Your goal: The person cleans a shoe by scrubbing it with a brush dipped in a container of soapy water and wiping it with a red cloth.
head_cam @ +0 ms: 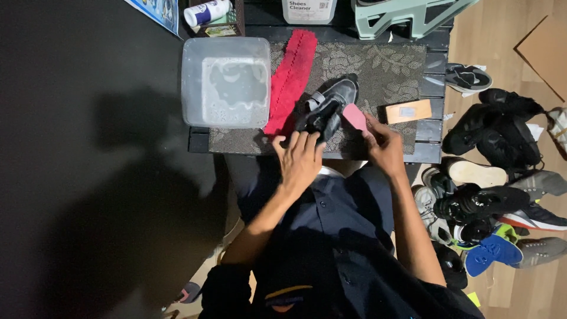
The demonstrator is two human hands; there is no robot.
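A black shoe [331, 103] with a grey strap lies on a patterned mat [390, 71] on a dark slatted table. My left hand [300, 159] rests on the shoe's near end, fingers spread over it. My right hand [383, 145] grips a pink oval brush [355, 116] and presses it against the shoe's right side. A red cloth [290, 80] lies stretched along the mat just left of the shoe.
A clear plastic tub [225, 82] of soapy water stands at the mat's left. A wooden brush [409, 111] lies right of the shoe. A cleaner bottle [309, 9] and green stand [407, 15] sit behind. Several shoes [490, 195] pile on the floor at right.
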